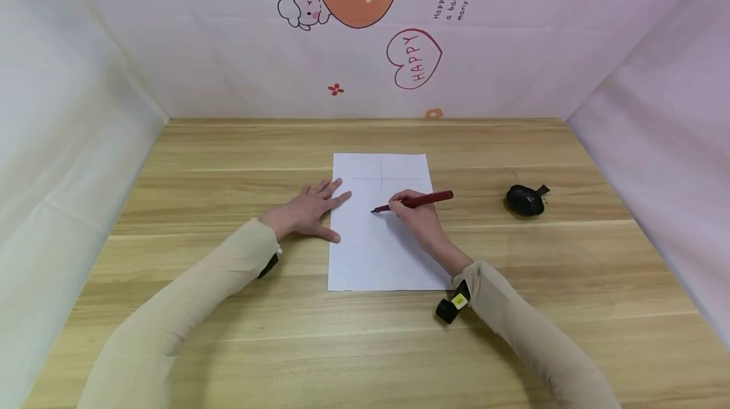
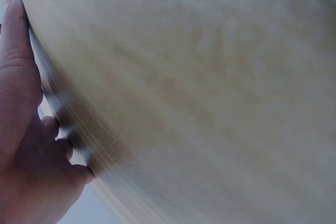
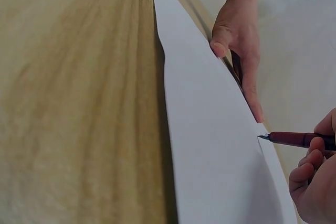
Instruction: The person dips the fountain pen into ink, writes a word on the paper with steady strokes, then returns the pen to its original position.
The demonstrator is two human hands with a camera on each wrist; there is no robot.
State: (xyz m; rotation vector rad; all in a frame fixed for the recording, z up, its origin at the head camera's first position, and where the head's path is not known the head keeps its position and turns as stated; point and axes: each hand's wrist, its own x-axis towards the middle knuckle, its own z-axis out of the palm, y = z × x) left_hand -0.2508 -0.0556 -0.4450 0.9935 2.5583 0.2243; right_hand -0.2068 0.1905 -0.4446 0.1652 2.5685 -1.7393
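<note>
A white sheet of paper (image 1: pixel 365 257) lies on the wooden table, bearing a thin horizontal line crossed by a vertical stroke that curves down to the left. My right hand (image 1: pixel 419 215) grips a dark red fountain pen (image 1: pixel 430 198) over the sheet. In the right wrist view the metal nib of the fountain pen (image 3: pixel 294 138) is right at the paper's surface, at the end of a thin line. My left hand (image 1: pixel 310 211) lies with fingers spread across the sheet's left edge, fingertips on the paper. The left wrist view shows its thumb (image 2: pixel 16 51) stretched out straight.
A rounded black object (image 1: pixel 525 200) with a small tab sits on the table (image 1: pixel 228 333) to the right of the paper. White fabric walls stand at the sides, and a printed backdrop (image 1: pixel 228 66) rises behind the table's far edge.
</note>
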